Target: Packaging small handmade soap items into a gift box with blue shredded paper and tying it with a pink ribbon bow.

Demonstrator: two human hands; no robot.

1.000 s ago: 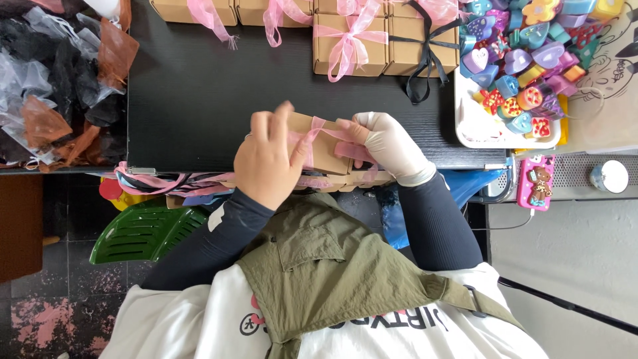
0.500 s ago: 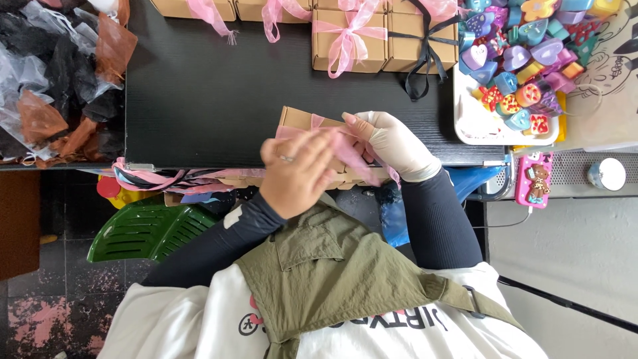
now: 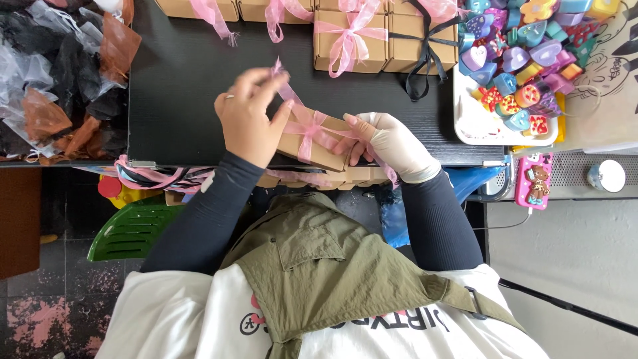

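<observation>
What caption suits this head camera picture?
Left hand lifts pink ribbon over small brown box; gloved right hand steadies it.

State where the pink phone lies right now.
In the head view, the pink phone lies at the right, on a grey ledge just below the white tray of coloured trinkets, beside the black table.

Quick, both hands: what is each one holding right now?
Left hand: closed, pinching the pink ribbon above the small brown box.
Right hand: gloved, closed on the box's right end.
</observation>
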